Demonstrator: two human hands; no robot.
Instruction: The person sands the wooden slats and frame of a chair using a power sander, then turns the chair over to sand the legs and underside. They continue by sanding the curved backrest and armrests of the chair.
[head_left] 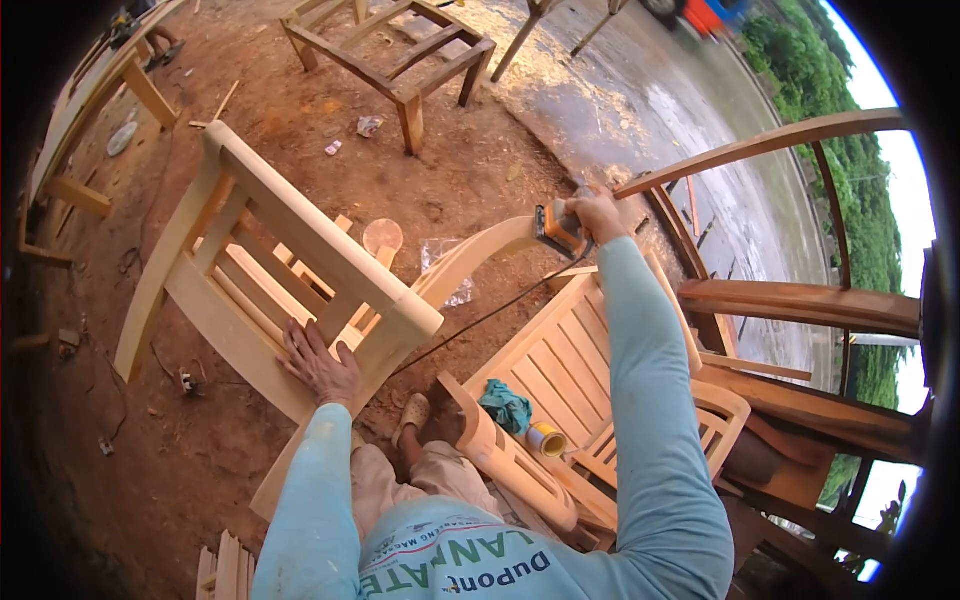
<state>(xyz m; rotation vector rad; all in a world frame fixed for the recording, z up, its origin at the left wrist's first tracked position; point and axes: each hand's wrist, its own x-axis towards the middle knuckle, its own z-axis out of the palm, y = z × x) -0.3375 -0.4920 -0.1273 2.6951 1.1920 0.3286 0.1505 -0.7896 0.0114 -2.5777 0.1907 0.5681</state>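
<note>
An unfinished wooden chair [300, 222] of pale wood stands tilted in front of me. My left hand [322, 364] lies on its broad rail with the fingers spread. At the far right, my right hand [600, 216] grips an orange and black power sander [562, 231]. The sander's face is against the end of the chair's curved wooden piece [480, 258]. A dark cord [490, 314] runs from the sander down toward the chair. How the fingers wrap the tool is partly hidden.
Right of my legs is a slatted wooden chair [555, 345] with a teal rag [506, 407] and a yellow-rimmed can [546, 439] on it. A bare wooden frame [405, 97] stands farther off on the dirt. Dark timber frames [800, 305] line the right side.
</note>
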